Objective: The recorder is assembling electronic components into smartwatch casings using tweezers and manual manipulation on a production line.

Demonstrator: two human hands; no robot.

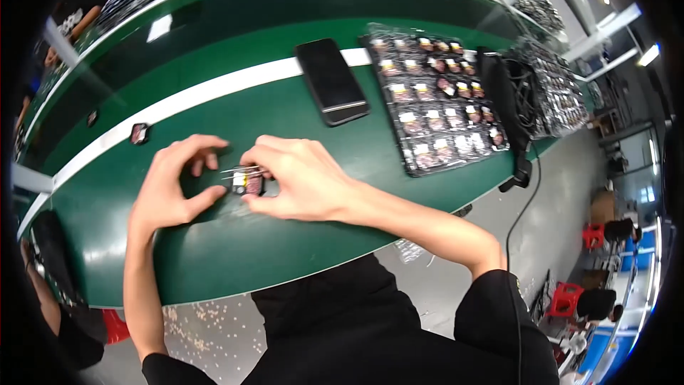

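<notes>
My right hand [296, 178] is closed at the middle of the green bench. Between its thumb and fingers sits a small black part [249, 182] with a dark reddish middle and a white and yellow patch. Two thin metal prongs, like those of tweezers [231, 172], stick out leftward from the same fingers, across the part's far side. My left hand [174, 182] is just left of it, thumb and fingers curved and spread apart, holding nothing. A similar small part [140, 133] lies alone on the white strip, beyond my left hand.
Beyond my right hand lies a black phone [332, 82]. A clear plastic tray [434, 100] holds rows of similar parts at the right. Beside it are a dark strap-like object [502, 100], a coiled black cable [524, 93] and more trays [559, 89]. Another person's arm [43, 292] shows at far left.
</notes>
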